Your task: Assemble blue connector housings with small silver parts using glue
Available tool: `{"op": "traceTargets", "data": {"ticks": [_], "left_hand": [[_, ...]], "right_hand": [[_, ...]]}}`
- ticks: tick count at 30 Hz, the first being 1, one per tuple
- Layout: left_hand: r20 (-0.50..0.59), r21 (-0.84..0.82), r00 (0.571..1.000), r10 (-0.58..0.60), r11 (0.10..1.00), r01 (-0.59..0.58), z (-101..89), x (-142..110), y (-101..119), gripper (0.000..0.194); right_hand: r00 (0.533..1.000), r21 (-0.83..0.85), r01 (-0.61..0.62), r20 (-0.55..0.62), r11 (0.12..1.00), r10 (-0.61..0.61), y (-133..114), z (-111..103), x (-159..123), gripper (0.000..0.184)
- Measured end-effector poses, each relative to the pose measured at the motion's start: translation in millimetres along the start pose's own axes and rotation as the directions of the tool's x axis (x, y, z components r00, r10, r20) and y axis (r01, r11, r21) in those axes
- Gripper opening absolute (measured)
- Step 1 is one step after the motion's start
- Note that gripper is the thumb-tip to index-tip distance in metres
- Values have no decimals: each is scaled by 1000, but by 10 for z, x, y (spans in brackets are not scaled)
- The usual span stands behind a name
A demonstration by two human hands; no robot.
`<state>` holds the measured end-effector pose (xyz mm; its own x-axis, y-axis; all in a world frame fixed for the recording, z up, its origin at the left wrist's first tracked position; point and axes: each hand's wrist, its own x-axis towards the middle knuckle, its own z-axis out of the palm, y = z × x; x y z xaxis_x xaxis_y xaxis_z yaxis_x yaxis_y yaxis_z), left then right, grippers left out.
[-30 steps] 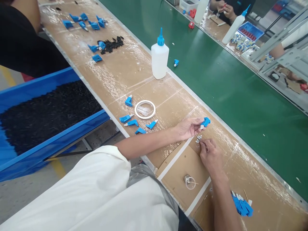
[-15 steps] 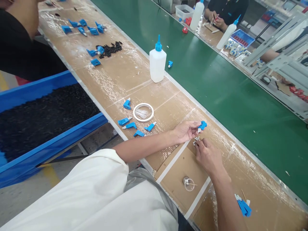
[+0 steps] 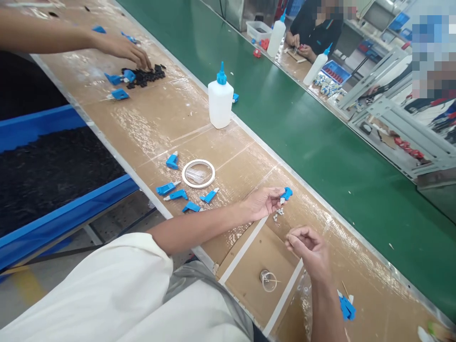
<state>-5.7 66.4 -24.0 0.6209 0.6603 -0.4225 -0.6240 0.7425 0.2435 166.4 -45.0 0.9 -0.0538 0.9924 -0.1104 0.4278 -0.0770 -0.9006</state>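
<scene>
In the head view, the left hand holds a blue piece pinched between thumb and fingers, above the bench, with the piece's white end pointing down. Just below that grip lies a small cluster of whitish parts. The right hand is apart from it, nearer the body, its thumb and forefinger brought together at the tips and the other fingers curled; whether something tiny sits between them cannot be told. Between the forearms lies a cardboard sheet, and on it a small clear cup with a thin stick in it. Beside the right forearm is a heap of blue pieces. Beyond the left forearm, five more blue pieces lie near a white ring. A white bottle with a blue nozzle stands upright near the green strip. Farther up the bench, a co-worker's hand reaches down at a pile of black parts, fingers bent; its hold cannot be made out. At left, a blue bin contains many black pieces. Across the strip, another person holds something red.
</scene>
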Motion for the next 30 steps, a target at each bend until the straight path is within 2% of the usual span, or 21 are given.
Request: {"op": "traceTargets", "data": {"ticks": [1,3,7,16,26,30], "left_hand": [[8,1,1000,-9,1000,9,1,-7,-10,15],[26,3,999,-26,1000,26,2,-23,-36,13],[10,27,999,-35,999,34,-2,-42,-88,18],[-9,74,998,-55,996,55,-14,-45,-138,15],[28,117,998,-56,992,52,-25,-66,-155,8],[90,171,992,-84,983,68,-5,-120,-189,7]], "right_hand": [[999,204,-24,-38,979,32,13,-7,-61,25],[994,435,-42,-76,899,83,28,3,-159,27],[988,604,-18,-109,797,105,-29,63,-260,24],[976,628,60,-198,776,85,-164,121,-413,19],[955,630,53,-257,775,144,-139,162,-477,23],[943,639,55,-287,767,171,-44,177,-490,24]]}}
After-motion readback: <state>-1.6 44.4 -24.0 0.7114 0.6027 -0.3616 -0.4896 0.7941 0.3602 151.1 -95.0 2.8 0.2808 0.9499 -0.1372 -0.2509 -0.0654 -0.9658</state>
